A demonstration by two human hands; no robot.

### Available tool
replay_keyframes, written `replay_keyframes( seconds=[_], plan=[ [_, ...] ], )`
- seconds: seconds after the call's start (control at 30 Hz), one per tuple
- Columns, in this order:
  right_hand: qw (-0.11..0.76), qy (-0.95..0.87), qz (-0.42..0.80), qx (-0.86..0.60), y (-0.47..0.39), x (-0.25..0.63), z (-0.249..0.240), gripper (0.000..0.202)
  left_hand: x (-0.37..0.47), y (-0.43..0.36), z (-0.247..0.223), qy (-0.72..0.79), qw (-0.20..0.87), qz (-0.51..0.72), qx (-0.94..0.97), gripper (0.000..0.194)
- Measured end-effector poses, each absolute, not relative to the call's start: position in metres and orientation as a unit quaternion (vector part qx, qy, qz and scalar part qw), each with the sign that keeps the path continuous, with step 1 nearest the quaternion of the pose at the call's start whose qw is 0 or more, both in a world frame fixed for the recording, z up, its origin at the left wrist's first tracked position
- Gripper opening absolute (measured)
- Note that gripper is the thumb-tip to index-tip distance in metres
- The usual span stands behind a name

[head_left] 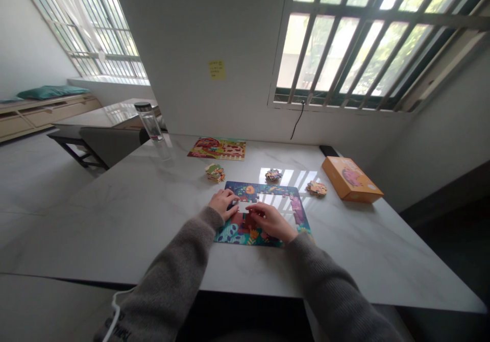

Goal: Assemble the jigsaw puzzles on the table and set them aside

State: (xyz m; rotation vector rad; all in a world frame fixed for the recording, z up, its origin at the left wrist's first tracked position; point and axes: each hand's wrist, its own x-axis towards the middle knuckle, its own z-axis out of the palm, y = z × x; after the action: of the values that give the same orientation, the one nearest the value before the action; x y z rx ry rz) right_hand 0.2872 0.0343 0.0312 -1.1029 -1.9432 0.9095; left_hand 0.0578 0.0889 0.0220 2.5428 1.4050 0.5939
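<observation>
A jigsaw puzzle lies in front of me, its dark blue and teal border filled around a pale gap in the middle. My left hand rests on its left side, fingers apart and slightly curved. Over the lower middle, my right hand has its fingertips drawn together at a reddish-brown puzzle piece; the palm hides part of the picture beneath. Behind the puzzle are three small piles of loose pieces: a left pile, a middle pile and a right pile.
A colourful farm picture lies flat near the wall. On the right stands an orange box, with a black object behind it. A glass bottle stands at the left edge of the white table.
</observation>
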Motion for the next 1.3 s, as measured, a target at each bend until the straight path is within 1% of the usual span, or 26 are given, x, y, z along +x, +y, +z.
replay_keyframes(
  seconds=[0.27,0.37,0.5,0.73,0.9,1.13,1.23,1.3],
  plan=[
    [0.324,-0.773,0.269,-0.475,0.036,0.285,0.029,0.023,0.056,0.092,0.017,0.460,0.089,0.211,0.858,0.024],
    [0.333,-0.760,0.281,-0.483,0.037,0.286,0.029,0.022,0.050,0.100,0.012,0.430,0.103,0.253,0.861,0.024],
    [0.355,-0.733,0.310,-0.491,0.042,0.289,0.026,0.020,0.039,0.111,0.007,0.415,0.121,0.321,0.843,0.030],
    [0.349,-0.724,0.338,-0.489,0.070,0.274,0.036,0.025,0.036,0.116,-0.001,0.425,0.133,0.311,0.839,0.024],
    [0.326,-0.737,0.274,-0.526,0.092,0.253,0.040,0.022,0.036,0.117,-0.002,0.422,0.136,0.310,0.841,0.018],
    [0.253,-0.771,0.194,-0.552,0.097,0.238,0.038,0.019,0.037,0.119,-0.003,0.442,0.135,0.302,0.834,0.015],
    [0.249,-0.780,0.170,-0.549,0.094,0.242,0.037,0.019,0.036,0.118,-0.003,0.437,0.130,0.299,0.838,0.014],
    [0.260,-0.786,0.164,-0.537,0.091,0.249,0.038,0.020,0.036,0.117,-0.003,0.433,0.128,0.296,0.842,0.018]
  ],
)
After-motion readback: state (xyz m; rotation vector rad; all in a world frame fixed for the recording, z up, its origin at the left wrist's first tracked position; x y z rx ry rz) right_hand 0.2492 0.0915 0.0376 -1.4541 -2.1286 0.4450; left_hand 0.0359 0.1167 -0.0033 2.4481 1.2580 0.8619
